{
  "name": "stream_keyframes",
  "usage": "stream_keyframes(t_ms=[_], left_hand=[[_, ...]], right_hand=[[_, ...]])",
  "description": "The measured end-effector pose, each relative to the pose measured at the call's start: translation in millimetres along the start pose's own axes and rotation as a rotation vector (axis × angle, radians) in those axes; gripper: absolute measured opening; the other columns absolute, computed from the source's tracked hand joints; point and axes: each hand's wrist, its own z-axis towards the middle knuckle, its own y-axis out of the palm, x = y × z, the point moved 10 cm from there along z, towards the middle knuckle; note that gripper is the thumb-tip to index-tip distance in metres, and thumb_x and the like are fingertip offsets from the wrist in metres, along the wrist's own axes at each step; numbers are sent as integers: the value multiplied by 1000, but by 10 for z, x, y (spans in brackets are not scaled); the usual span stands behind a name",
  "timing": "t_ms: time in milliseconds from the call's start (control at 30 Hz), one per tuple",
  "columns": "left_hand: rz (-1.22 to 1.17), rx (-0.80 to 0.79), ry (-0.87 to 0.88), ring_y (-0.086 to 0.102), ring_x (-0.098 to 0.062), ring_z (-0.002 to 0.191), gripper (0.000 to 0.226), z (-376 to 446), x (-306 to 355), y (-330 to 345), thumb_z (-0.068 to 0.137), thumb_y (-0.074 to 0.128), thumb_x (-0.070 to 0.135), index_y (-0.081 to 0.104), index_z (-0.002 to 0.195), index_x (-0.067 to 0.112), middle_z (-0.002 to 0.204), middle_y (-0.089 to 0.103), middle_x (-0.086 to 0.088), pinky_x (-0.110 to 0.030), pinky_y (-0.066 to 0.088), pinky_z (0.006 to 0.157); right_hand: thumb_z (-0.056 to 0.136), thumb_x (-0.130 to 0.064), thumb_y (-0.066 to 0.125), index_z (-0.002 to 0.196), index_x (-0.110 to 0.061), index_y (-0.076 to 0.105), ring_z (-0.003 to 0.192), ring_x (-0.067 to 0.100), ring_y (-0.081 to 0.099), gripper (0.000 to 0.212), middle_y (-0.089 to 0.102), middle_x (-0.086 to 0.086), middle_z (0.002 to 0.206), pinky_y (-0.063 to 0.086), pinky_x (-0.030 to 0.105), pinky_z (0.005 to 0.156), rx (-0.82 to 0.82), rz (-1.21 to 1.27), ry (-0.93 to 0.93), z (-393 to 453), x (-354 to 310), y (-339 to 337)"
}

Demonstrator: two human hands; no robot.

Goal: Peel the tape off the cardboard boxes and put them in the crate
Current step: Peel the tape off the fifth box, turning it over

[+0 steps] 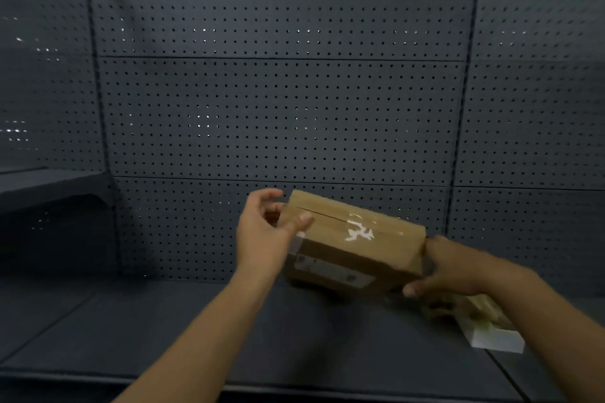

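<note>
Head view: we hold the cardboard box [353, 245] tilted above the shelf [229, 330]; our right hand [448, 268] grips its end to steady it; our left hand [265, 229], fingers curled, apparently pinches clear tape [296, 244] at the opposite end; no crate visible.

We see cardboard box [353, 239] held tilted above shelf [229, 330], in front of pegboard wall [281, 114]. Our left hand [265, 232] at box's left end, thumb on top face. Our right hand [448, 268] at box's right end, fingers under lower edge. Second box [491, 327] lies on shelf at right, below right hand. Side shelf [49, 183] far left, higher up.
</note>
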Motion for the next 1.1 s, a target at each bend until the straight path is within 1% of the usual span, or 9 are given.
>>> stream_keyframes(t_ms=[33, 100, 200, 333, 467, 600, 767, 967, 1100], left_hand=[[16, 15, 46, 68, -1, 91, 55, -71, 69, 12, 76, 94, 23, 57, 115, 37, 101, 71, 9, -25, 55, 80], [44, 36, 119, 66, -4, 99, 56, -195, 166, 37, 75, 93, 24, 54, 110, 43, 104, 68, 11, -28, 54, 85], [105, 62, 234, 58, -7, 107, 53, -372, 286, 120, 78, 91, 24, 50, 105, 45, 107, 60, 10, -22, 48, 89], [244, 58, 355, 52, -2, 104, 50, -510, 331, 321, 82, 86, 15, 48, 105, 39, 109, 52, 10, -23, 50, 85], [346, -31, 372, 53, -3, 101, 45, -541, 211, 529, 87, 82, 25, 45, 106, 40, 108, 48, 17, -27, 52, 79], [454, -72, 426, 52, -10, 99, 55, -526, 147, 656, 82, 86, 32, 40, 113, 32, 119, 36, 13, -31, 53, 71], [584, -209, 458, 48, -19, 135, 74, -431, -105, 839, 78, 90, 33, 50, 137, 15, 156, 28, 7, -36, 52, 100], [682, -422, 526, 26, -30, 149, 65, -391, -239, 1160, 87, 65, 53, 57, 136, 11, 165, 30, -9, -50, 36, 118], [895, -517, 447, 5, -31, 160, 59, -351, -282, 1283, 88, 68, 53, 49, 134, 21, 169, 29, -6, -54, -4, 128]], right_hand=[[33, -96, 74, 153, -34, 38, 135, 20, 49, 139, 47, -6, 150, 43, 40, 113, -124, -55, 44, -94, 1, 74], [64, -81, 78, 140, -29, 50, 125, 16, 56, 96, 56, -7, 141, 48, 32, 103, -253, -224, 67, -388, -140, 28], [93, -62, 63, 107, -25, 64, 83, 10, 69, 40, 71, -3, 100, 55, 25, 71, -66, -73, -217, -632, -786, -298], [104, -45, 58, 102, -4, 63, 72, 35, 74, 41, 74, 19, 87, 58, 36, 56, 76, 612, -430, -599, -1391, -425], [110, -31, 47, 99, 1, 63, 59, 30, 71, 37, 74, 21, 75, 57, 35, 52, 107, 761, -306, -258, -1507, -243], [105, -26, 55, 100, 6, 65, 54, 25, 67, 34, 73, 20, 71, 55, 31, 49, 15, 809, -144, -23, -1321, 12], [104, -17, 61, 91, 4, 66, 47, 17, 58, 25, 62, 12, 63, 45, 25, 41, -7, 960, -98, 98, -1130, 258], [105, -11, 59, 86, -2, 61, 49, 16, 54, 21, 58, 9, 62, 44, 23, 41, -10, 1130, -75, 167, -908, 344], [105, -8, 57, 85, -5, 57, 52, 18, 54, 20, 58, 10, 65, 43, 23, 42, -54, 1266, -85, 217, -836, 431]])
